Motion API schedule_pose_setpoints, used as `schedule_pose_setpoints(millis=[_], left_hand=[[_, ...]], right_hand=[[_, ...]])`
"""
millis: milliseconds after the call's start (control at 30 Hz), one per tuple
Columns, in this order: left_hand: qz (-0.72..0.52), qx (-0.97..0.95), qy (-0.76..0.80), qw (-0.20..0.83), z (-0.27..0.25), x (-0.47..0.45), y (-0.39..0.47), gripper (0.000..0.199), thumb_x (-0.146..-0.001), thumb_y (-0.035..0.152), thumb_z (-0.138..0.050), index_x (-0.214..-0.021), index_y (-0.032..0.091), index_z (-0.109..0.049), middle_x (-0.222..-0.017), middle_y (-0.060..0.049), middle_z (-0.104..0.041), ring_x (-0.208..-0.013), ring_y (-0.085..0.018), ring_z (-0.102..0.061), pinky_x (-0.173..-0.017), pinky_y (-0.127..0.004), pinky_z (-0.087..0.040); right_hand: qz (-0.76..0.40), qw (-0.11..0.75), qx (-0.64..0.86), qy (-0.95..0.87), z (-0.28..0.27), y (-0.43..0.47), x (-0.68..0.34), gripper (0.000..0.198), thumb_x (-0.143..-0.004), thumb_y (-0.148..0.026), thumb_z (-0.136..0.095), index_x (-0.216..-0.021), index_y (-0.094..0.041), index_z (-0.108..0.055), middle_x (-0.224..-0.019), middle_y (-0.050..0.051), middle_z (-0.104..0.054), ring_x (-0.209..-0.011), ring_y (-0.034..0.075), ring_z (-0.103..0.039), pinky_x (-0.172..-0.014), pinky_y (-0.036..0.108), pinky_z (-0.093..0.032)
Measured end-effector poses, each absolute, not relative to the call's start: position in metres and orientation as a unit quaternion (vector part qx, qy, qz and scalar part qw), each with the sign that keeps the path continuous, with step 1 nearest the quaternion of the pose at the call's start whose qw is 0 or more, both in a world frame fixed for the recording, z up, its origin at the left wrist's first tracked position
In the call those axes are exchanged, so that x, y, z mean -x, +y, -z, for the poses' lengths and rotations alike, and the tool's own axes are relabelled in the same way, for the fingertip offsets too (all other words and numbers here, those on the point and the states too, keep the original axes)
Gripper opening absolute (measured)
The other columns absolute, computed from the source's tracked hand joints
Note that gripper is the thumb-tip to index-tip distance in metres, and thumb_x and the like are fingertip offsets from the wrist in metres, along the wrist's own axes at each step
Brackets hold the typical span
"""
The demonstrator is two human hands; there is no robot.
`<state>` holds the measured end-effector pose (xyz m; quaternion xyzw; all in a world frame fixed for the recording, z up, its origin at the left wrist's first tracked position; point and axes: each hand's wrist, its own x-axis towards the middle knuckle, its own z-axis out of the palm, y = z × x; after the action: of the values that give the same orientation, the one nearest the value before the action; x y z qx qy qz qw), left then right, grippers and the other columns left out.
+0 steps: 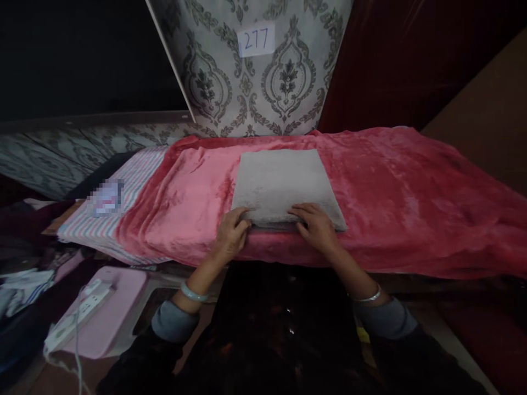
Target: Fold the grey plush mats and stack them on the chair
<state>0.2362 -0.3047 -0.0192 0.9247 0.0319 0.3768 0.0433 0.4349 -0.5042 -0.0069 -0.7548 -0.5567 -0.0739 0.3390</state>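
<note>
A flat grey plush cloth (284, 181), seemingly folded, lies on a red and pink blanket (382, 197) in front of me. My left hand (231, 235) is at its near left corner, thumb and fingers pinching the edge. Along the same near edge, further right, my right hand (316, 226) has its fingers on top and its thumb at the front. The cloth's underside and the tips of both thumbs are partly hidden.
A striped sheet (138, 178) shows under the blanket at left, with a blurred small item (107, 198) on it. Below left, a white power strip (78, 317) rests on a pink lid (119, 312). A dark screen (90, 55) and patterned wall (263, 99) stand behind.
</note>
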Motion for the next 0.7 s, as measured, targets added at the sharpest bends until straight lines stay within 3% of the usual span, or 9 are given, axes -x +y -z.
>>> schedule_pose_setpoints(millis=[300, 500, 700], left_hand=[[-0.355, -0.930, 0.063, -0.066, 0.012, -0.246, -0.330, 0.019, -0.093, 0.021, -0.058, -0.107, 0.025, -0.070, -0.148, -0.010, -0.055, -0.137, -0.028, -0.046, -0.111, -0.053, -0.038], [-0.361, -0.929, 0.025, -0.082, 0.014, -0.260, -0.328, 0.017, -0.093, 0.020, -0.056, -0.082, 0.021, -0.068, -0.150, -0.006, -0.053, -0.143, -0.025, -0.040, -0.122, -0.052, -0.024], [-0.373, -0.924, 0.002, -0.085, 0.006, -0.262, -0.322, 0.021, -0.094, 0.017, -0.052, -0.081, 0.023, -0.068, -0.142, -0.002, -0.061, -0.138, -0.021, -0.047, -0.123, -0.051, -0.023]], right_hand=[[0.090, 0.339, 0.770, -0.532, -0.003, -0.501, -0.435, 0.035, -0.085, -0.014, -0.051, -0.109, -0.021, -0.074, -0.103, 0.008, -0.074, -0.100, 0.026, -0.064, -0.089, 0.043, -0.053], [0.106, 0.313, 0.773, -0.542, 0.013, -0.519, -0.448, 0.049, -0.076, -0.008, -0.051, -0.119, -0.019, -0.071, -0.123, 0.009, -0.069, -0.115, 0.027, -0.060, -0.102, 0.048, -0.049], [0.103, 0.329, 0.772, -0.534, 0.025, -0.530, -0.467, 0.063, -0.073, -0.004, -0.048, -0.130, -0.022, -0.066, -0.132, 0.008, -0.065, -0.124, 0.027, -0.056, -0.111, 0.053, -0.044]])
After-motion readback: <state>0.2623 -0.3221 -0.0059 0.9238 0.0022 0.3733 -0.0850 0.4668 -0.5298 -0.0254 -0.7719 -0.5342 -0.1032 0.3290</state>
